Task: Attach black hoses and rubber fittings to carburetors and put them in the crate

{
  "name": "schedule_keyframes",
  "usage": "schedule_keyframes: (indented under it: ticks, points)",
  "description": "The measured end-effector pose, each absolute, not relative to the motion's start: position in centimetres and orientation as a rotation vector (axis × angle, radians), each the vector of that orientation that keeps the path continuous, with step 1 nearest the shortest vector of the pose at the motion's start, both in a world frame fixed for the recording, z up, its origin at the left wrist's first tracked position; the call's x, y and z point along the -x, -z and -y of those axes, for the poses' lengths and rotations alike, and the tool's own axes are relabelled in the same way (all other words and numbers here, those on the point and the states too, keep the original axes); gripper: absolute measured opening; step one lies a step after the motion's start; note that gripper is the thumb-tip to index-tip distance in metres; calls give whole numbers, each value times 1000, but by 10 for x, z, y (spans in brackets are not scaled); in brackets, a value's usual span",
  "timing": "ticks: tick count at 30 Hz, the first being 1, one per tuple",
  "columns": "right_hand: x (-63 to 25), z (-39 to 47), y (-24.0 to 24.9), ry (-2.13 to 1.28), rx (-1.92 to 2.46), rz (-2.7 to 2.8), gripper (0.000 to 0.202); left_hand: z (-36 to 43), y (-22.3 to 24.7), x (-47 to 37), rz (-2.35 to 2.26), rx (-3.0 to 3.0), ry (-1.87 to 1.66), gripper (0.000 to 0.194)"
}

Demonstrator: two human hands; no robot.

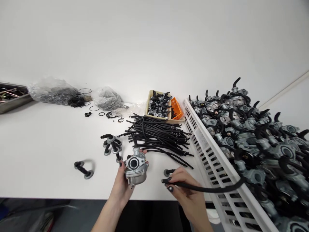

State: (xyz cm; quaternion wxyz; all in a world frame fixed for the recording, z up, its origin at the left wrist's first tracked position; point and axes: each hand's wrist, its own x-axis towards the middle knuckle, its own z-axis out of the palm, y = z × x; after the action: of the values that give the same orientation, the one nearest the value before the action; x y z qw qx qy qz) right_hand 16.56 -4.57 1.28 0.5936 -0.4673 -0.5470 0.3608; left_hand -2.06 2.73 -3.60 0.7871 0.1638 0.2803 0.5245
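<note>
My left hand (124,180) is closed around a silver metal carburetor (136,170) near the table's front edge, its round opening facing up toward me and a short black tube on top. To the right, my right hand (184,187) pinches a long black rubber hose (210,189) close to one end. That end points left at the carburetor, apart from it, and the hose curves right over the white crate's rim. Just behind my right fingers lies a small capped black tube piece (166,172).
Many black hoses (156,133) lie behind the carburetor. A white crate (207,148) heaped with carburetors stands at the right. Small elbow parts (111,145) sit left of centre. A cream tray (147,106), orange basket (177,108), plastic bags (106,98) and a metal tray (14,104) line the back.
</note>
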Motion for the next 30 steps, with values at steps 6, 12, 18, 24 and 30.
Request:
schedule_keyframes:
  ticks: [6,12,18,24,30]
  points:
    - [-161,44,-1,-832,1114,1249,8,-26,35,17,-633,-398,-1137,65]
    - [-163,37,10,-644,1091,1349,14,-27,41,8,-642,-535,-1236,57]
    - [-178,15,-34,-281,1178,1529,15,-27,41,0,-743,-618,-1296,60]
    - [-156,5,-53,-488,984,1654,15,-27,38,1,-756,-558,-1321,60]
    - [-140,32,21,-663,1005,1267,14,-25,40,1,-738,-597,-1279,63]
